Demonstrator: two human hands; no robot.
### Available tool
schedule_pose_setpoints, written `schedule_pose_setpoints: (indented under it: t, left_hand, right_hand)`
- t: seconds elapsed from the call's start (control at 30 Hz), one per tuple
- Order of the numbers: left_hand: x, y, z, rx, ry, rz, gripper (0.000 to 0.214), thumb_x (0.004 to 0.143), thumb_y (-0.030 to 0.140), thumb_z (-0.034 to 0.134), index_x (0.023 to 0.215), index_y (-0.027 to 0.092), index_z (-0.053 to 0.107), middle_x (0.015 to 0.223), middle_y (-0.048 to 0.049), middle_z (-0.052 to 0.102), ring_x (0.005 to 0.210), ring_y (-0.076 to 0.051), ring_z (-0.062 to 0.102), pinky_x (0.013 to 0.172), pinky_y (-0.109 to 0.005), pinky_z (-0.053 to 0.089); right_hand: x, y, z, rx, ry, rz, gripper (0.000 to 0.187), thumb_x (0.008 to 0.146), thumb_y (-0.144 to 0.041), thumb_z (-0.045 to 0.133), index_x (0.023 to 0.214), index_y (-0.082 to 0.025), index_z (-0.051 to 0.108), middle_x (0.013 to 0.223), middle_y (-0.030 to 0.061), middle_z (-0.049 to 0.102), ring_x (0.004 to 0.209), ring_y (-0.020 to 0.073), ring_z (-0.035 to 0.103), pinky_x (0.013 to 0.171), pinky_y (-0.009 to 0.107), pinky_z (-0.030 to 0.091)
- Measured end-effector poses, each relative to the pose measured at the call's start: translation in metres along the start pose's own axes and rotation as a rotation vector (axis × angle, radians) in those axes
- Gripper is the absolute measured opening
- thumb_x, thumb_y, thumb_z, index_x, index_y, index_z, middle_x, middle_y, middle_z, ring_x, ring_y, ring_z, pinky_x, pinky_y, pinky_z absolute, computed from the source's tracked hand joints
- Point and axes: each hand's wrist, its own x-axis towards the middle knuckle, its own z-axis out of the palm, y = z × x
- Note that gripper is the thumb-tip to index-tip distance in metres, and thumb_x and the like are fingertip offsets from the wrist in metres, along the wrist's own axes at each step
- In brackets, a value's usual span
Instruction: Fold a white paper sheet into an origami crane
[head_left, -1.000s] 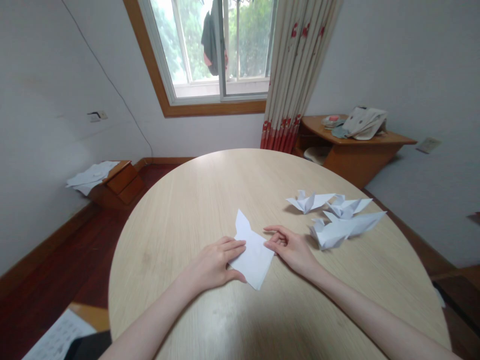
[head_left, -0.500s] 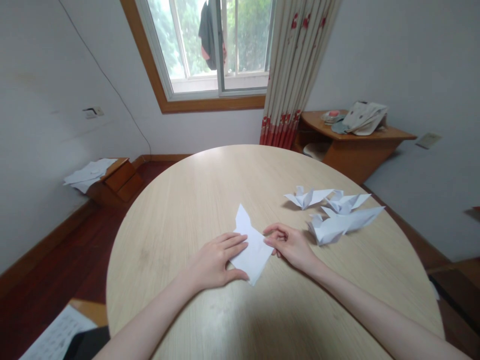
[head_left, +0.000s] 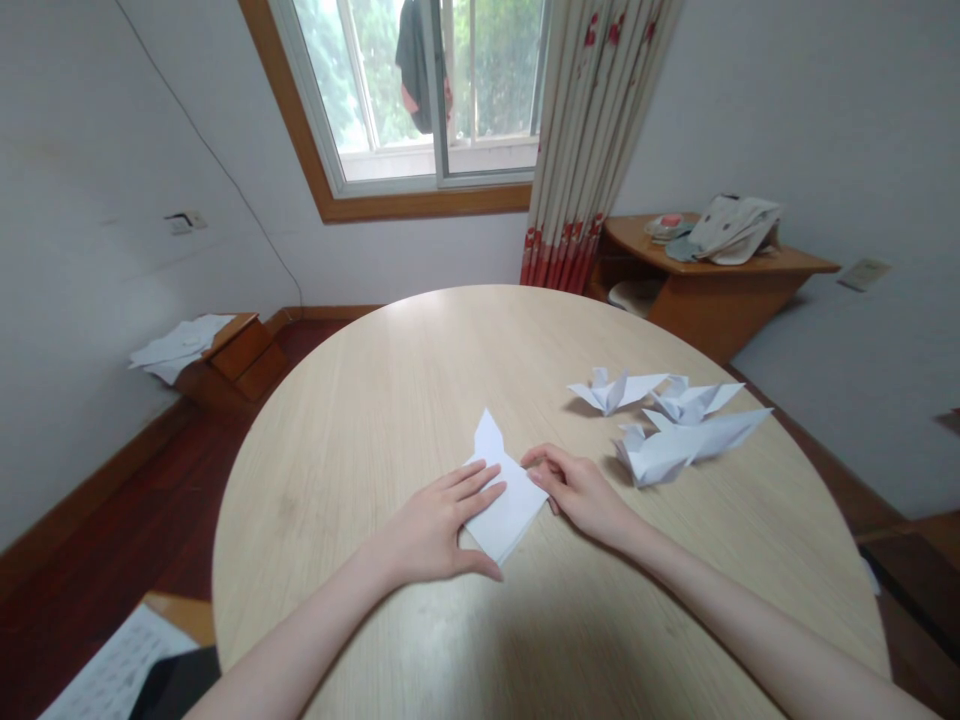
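Note:
A folded sheet of white paper (head_left: 507,515) lies on the round wooden table (head_left: 360,400), with a narrow point at its far end. My left hand (head_left: 442,515) rests flat on its left side, fingers spread and thumb by the near corner. At the right corner, my right hand (head_left: 574,492) has its fingers curled and pinched at the paper's edge. Several white folded paper birds stand to the right of that hand, among them a larger one (head_left: 686,450) and a smaller one (head_left: 611,392).
Beyond the table are a window (head_left: 420,100) and a patterned curtain (head_left: 592,120). A corner desk (head_left: 739,290) at the right back bears a cloth bag (head_left: 731,228). On the left, a small cabinet (head_left: 244,355) has papers on top.
My left thumb has slid off the near corner of the paper, and the left fingers have shifted slightly right. The paper has turned a little; my right hand keeps to its right corner.

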Motion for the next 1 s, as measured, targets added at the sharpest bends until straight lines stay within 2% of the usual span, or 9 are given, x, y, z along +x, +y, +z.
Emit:
schedule_pose_setpoints:
  t: [0.03,0.1,0.3,0.43,0.6,0.7,0.83,1.0]
  left_hand:
    - [0.0,0.0,0.0,0.006,0.005,0.009,0.095,0.065,0.065,0.071,0.142,0.018,0.04,0.147,-0.0153,0.038,0.138,-0.031,0.033,0.111,-0.051,0.032]
    - [0.0,-0.001,-0.001,0.023,0.013,0.019,0.095,0.064,0.064,0.073,0.14,0.016,0.043,0.146,-0.0164,0.04,0.136,-0.031,0.036,0.112,-0.051,0.032]
    - [0.0,-0.003,-0.003,0.072,0.051,0.05,0.072,0.076,0.062,0.063,0.131,0.017,0.052,0.136,-0.0145,0.053,0.129,-0.029,0.047,0.107,-0.046,0.041]
    - [-0.003,-0.002,-0.004,0.165,0.061,0.116,0.052,0.087,0.049,0.057,0.125,0.012,0.057,0.13,-0.0161,0.059,0.125,-0.029,0.051,0.105,-0.044,0.043]
    - [-0.004,-0.003,-0.001,0.162,0.074,0.082,0.045,0.086,0.024,0.05,0.13,0.013,0.053,0.134,-0.0153,0.056,0.124,-0.026,0.053,0.102,-0.042,0.046]
    - [-0.003,-0.006,0.0,0.105,0.138,0.019,0.04,0.088,0.015,0.044,0.126,0.016,0.056,0.127,-0.0107,0.062,0.117,-0.023,0.058,0.097,-0.04,0.05]
    - [-0.001,-0.008,-0.002,-0.019,0.239,-0.04,0.035,0.09,0.013,0.043,0.119,0.022,0.061,0.114,-0.0058,0.069,0.105,-0.021,0.06,0.09,-0.039,0.052]
    - [-0.001,-0.004,-0.004,-0.118,0.254,-0.097,0.027,0.094,0.017,0.042,0.107,0.02,0.065,0.104,-0.0053,0.071,0.097,-0.02,0.062,0.087,-0.036,0.05]
  right_hand:
    - [0.0,0.0,0.0,0.023,-0.009,0.01,0.02,0.09,-0.036,0.045,0.091,-0.02,0.057,0.048,-0.0073,0.042,0.046,0.0129,0.044,0.049,0.025,0.034]
    - [0.0,0.002,-0.001,0.056,-0.02,0.021,0.021,0.089,-0.038,0.046,0.09,-0.02,0.057,0.049,-0.0076,0.041,0.046,0.0128,0.043,0.049,0.025,0.033]
    - [0.001,0.004,0.0,0.093,-0.042,0.02,0.022,0.088,-0.039,0.048,0.087,-0.02,0.059,0.051,-0.0069,0.042,0.046,0.0127,0.041,0.048,0.025,0.031]
    - [0.001,0.006,0.001,0.112,-0.039,0.029,0.022,0.087,-0.039,0.049,0.088,-0.02,0.059,0.054,-0.0062,0.044,0.048,0.0127,0.042,0.049,0.025,0.031]
    - [0.0,0.007,0.001,0.084,-0.035,0.006,0.022,0.088,-0.038,0.049,0.087,-0.02,0.06,0.058,-0.0044,0.049,0.055,0.014,0.047,0.052,0.025,0.033]
    - [-0.001,0.005,0.002,0.016,-0.038,-0.025,0.021,0.089,-0.036,0.048,0.088,-0.02,0.061,0.063,-0.0022,0.055,0.061,0.0154,0.051,0.057,0.027,0.037]
    - [-0.003,-0.001,0.002,-0.058,-0.006,-0.123,0.024,0.092,-0.036,0.045,0.09,-0.021,0.063,0.08,0.0035,0.063,0.076,0.0189,0.057,0.071,0.031,0.043]
    - [-0.005,-0.007,0.0,-0.035,-0.043,-0.291,0.038,0.097,-0.046,0.035,0.093,-0.021,0.064,0.095,0.0086,0.065,0.093,0.0219,0.059,0.084,0.036,0.044]
